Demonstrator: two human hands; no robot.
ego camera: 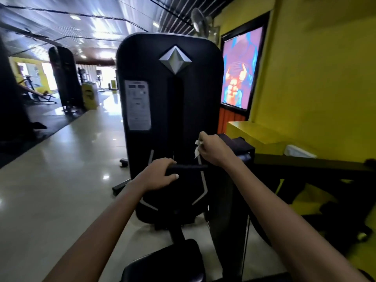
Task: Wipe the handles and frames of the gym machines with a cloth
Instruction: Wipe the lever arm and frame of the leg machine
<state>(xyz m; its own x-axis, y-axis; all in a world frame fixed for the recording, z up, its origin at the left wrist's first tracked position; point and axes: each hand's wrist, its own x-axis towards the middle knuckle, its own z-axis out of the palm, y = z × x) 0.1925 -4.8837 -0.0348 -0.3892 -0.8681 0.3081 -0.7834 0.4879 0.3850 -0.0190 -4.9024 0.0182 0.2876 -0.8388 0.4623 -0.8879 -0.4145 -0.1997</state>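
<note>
Dead ahead at twelve o'clock the tall black shroud point(171, 119) of the machine walls me off, and the black handle bar point(189, 167) runs crosswise in front of it with my left hand point(156, 176) curled round its near end and my right hand point(213, 149) just above its far end. From nine to eleven o'clock I see open tiled floor point(61, 180), free for a hand to swing out. At two to four o'clock the dark frame arm point(305, 165) and yellow ledge point(260, 135) crowd in, and the black seat pad point(166, 261) blocks six o'clock.
</note>
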